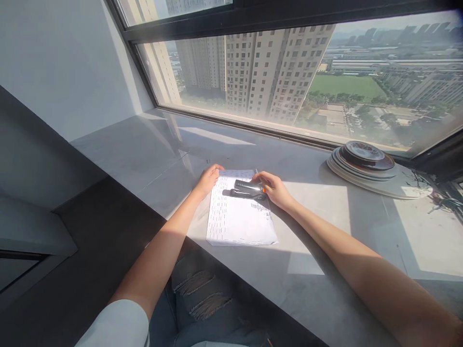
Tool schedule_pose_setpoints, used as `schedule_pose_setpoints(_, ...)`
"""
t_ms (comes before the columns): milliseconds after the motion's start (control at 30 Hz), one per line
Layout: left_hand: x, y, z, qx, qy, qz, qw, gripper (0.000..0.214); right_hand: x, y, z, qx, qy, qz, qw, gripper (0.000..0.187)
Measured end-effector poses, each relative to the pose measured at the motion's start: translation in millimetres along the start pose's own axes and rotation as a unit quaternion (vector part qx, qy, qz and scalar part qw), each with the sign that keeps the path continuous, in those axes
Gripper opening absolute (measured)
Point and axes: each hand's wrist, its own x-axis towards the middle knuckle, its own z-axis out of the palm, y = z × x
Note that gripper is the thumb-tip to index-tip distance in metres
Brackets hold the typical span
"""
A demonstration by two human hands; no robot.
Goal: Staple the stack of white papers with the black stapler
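Observation:
A stack of white paper lies on the marble-patterned counter, with rows of short dark dashes along its left side and edges. My left hand is closed at its upper left corner, fingertips on the paper's edge. A black stapler with a bit of orange at its rear sits over the upper part of the sheets, its jaw pointing left. My right hand grips the stapler's rear end from the right. The undersides of my fingers are hidden on both hands.
Stacked plates stand at the right by the window. Thin wires or twigs lie beside them. Tiny dark bits rest beyond the paper. The counter's front edge runs diagonally above my knees.

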Motion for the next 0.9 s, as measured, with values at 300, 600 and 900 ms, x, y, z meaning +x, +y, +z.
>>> schedule_pose_setpoints(300, -5.3, 5.6, -1.8, 0.057, -0.024, 0.014, 0.998, 0.024, -5.6, -8.9, -1.1, 0.011, -0.022, -0.011, 1.000, 0.032)
schedule_pose_setpoints(600, -4.3, 5.1, -0.2, 0.004, -0.021, 0.032, 0.999, 0.029, -11.8, -7.8, -0.1, -0.126, -0.089, -0.061, 0.986, 0.034)
schedule_pose_setpoints(900, -14.1, 5.4, 3.7, 0.076, -0.125, 0.033, 0.989, 0.041, -15.2, -4.1, 5.7, -0.225, 0.045, -0.233, 0.945, 0.037)
